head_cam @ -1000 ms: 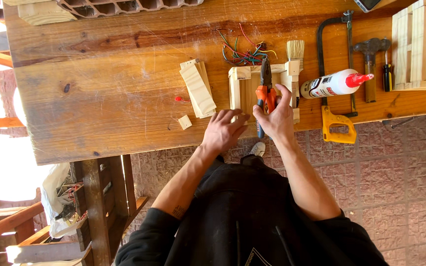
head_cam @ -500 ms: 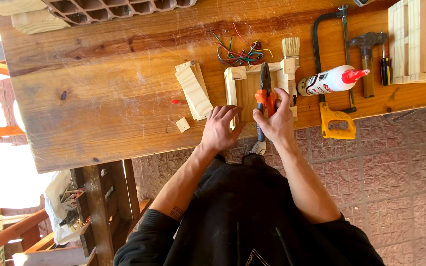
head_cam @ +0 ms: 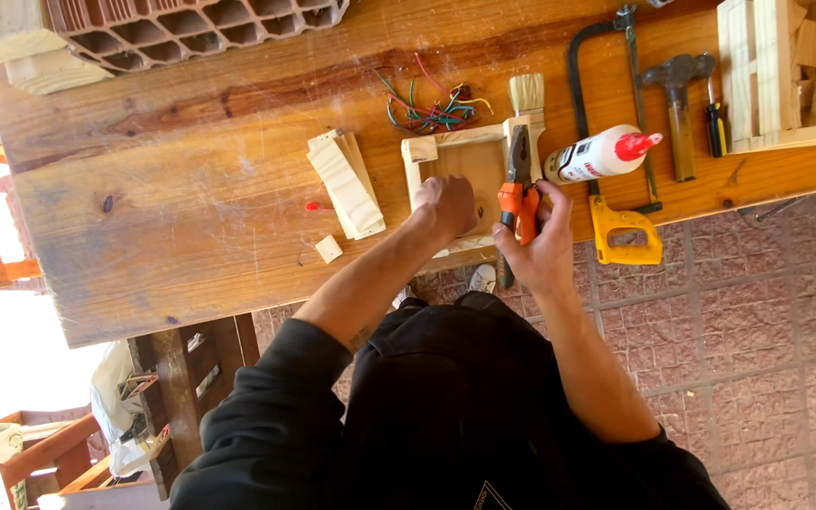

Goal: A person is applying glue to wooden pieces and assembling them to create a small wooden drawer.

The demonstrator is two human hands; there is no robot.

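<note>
A small square wooden frame lies on the wooden workbench near its front edge. My left hand rests inside the frame, fingers curled down on its bottom board; whether it pinches anything is hidden. My right hand grips the orange handles of a pair of pliers, whose dark jaws point away from me along the frame's right side.
A stack of thin wood slats, a small wood block, tangled coloured wires, a paintbrush, a glue bottle, a yellow-handled hacksaw, a hammer, a wooden crate, a hollow brick.
My left hand has moved forward from the bench edge into the frame. My right hand still holds the pliers, now further along the frame's right side. The view has shifted closer.
</note>
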